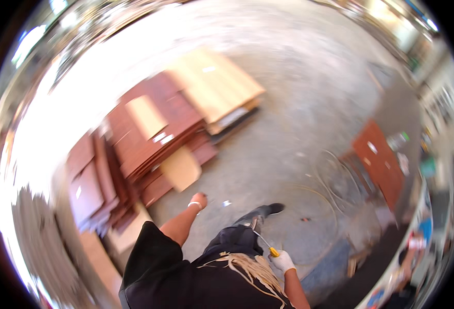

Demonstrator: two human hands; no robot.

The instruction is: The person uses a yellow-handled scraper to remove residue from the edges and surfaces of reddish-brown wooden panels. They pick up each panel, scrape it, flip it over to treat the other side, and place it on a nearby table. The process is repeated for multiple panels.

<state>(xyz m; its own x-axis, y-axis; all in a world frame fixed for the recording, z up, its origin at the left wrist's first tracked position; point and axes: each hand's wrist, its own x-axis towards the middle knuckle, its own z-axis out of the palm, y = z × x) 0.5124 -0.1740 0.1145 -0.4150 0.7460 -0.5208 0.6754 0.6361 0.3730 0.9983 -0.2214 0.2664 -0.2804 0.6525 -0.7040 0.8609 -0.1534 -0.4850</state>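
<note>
Gripped yellow-handled tool point(274, 252) in gloved right hand point(283, 261) at 5 o'clock. Showed bare left hand point(199, 199) blurred at 7; couldn't tell spread or closed. Saw red-brown panels point(178, 105) already stacked at 10; judged tool idle, remainder unclear.

Your head camera, the left of a side-by-side pair, looks steeply down and forward over your black top point(186, 280), closest at the lower edge. Its wide fisheye view spans your left hand point(199, 200), your right hand point(282, 261) and, farther off, the floor point(289, 129) ahead.
</note>
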